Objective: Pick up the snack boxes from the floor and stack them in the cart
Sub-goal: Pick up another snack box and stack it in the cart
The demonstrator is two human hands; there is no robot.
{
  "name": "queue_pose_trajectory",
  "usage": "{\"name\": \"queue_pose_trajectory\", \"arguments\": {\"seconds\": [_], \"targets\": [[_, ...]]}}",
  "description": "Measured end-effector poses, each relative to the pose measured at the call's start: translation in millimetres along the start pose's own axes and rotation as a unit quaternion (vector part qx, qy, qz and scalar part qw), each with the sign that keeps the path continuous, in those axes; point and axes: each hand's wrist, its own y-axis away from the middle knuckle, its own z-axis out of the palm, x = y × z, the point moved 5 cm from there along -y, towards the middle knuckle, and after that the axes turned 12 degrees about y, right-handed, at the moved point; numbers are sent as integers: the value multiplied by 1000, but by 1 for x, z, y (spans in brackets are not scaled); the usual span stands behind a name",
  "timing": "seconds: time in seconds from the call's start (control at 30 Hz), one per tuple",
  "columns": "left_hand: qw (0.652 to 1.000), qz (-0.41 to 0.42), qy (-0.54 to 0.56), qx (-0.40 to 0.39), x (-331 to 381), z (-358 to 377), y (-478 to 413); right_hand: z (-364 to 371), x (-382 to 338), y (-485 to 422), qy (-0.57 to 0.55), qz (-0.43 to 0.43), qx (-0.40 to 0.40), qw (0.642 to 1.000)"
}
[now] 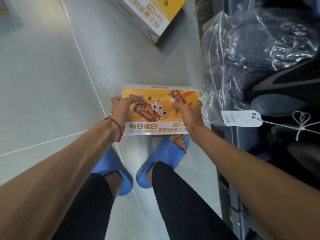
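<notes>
A rectangular cardboard snack box [161, 110], glossy, orange-yellow on its broad face with a white band of print along the near edge, is held flat between both hands above the floor [43, 75]. Its near edge covers the toe of the right slipper [166, 153]. The floor is smooth pale grey tile with thin white grout lines running diagonally. A second box [147, 14] of the same kind, white-sided with a yellow face and sharp corners, lies tilted at the far edge of the floor, well apart from the held one. A blurred corner of another box [8, 16] shows at the far left corner. Along the floor's right edge, crinkled clear plastic bags [242, 49] of dark cloth crowd just beside the held box's right end, with a white paper price tag [240, 117] on string and a grey metal rail [233, 153] below. To the left the tile lies open. Both arms reach straight down and forward. The left hand [121, 108], with a red cord bracelet [116, 122] on its wrist, clasps the box's left end, fingers curled onto the top face. The right hand [188, 111] clasps the right end the same way. Soft blue foam slippers, the left one [112, 170] nearer, and black leggings [173, 196] show below.
</notes>
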Motion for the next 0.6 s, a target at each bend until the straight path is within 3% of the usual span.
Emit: {"name": "queue_pose_trajectory", "arguments": {"seconds": [0.33, 0.6], "targets": [[999, 6, 42, 2, 28, -29, 136, -25, -22, 114, -75, -14, -13, 997], [991, 68, 76, 81, 57, -69, 287, -63, -73, 255, -85, -60, -1, 995]]}}
